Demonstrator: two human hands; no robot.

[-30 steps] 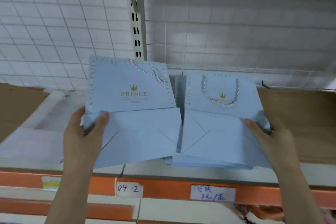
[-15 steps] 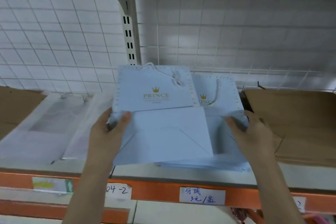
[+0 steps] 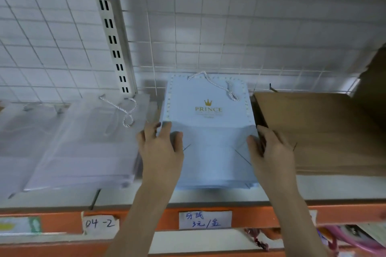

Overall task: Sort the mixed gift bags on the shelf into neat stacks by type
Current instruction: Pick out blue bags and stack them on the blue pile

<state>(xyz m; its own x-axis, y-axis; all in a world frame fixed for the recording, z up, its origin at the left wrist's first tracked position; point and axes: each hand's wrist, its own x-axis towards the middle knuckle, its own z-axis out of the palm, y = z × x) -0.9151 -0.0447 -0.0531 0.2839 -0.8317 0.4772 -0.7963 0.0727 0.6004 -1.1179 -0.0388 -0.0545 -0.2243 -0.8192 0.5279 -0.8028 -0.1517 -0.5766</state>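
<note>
Both forearms reach up side by side. The left hand (image 3: 159,148) grips the left edge of the blue bag stack (image 3: 211,123), thumb on top; the right hand (image 3: 269,150) grips its right edge likewise.

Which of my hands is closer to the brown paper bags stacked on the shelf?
Right. Your right hand lies at the blue bag stack's right edge, right against the brown paper bags. Your left hand holds the blue stack's left edge, the stack's whole width away.
</note>
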